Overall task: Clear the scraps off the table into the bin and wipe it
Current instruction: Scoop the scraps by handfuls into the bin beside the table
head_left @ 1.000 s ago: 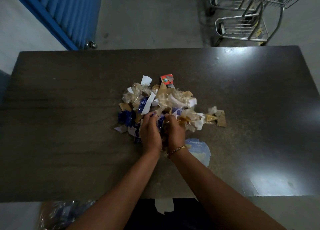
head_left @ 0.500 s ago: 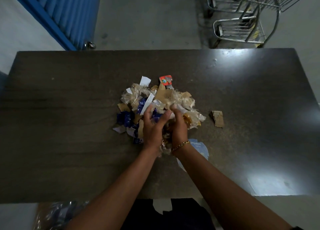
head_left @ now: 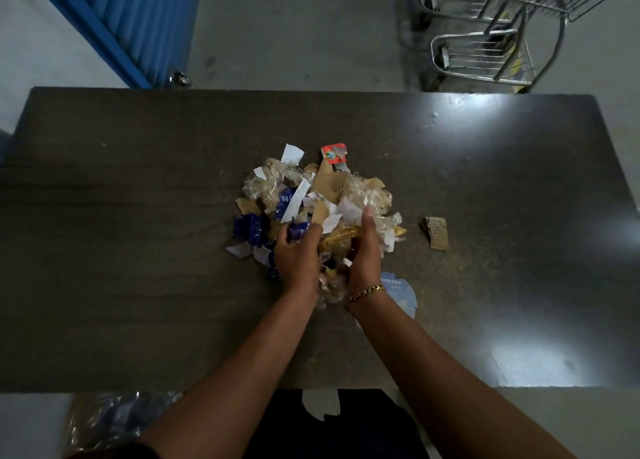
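Observation:
A heap of scraps (head_left: 322,195), made of white paper, brown card, clear plastic and blue wrappers, lies mid-table on the dark table (head_left: 138,216). My left hand (head_left: 296,256) and my right hand (head_left: 363,254) cup the near side of the heap, palms facing each other, with a bunch of plastic and paper scraps pressed between them. A gold bracelet sits on my right wrist. A brown card piece (head_left: 436,231) lies apart to the right. A red wrapper piece (head_left: 333,152) sits at the heap's far edge. A pale blue label (head_left: 400,290) lies beside my right wrist.
A clear plastic bag (head_left: 114,420) with blue scraps inside sits below the table's near left edge. A metal trolley frame (head_left: 485,50) stands on the floor beyond the far right corner. A blue shutter (head_left: 138,18) is at the far left.
My hands have opened a little and reached further into the heap, gathering scraps between the palms. The brown card piece now lies separate on the right.

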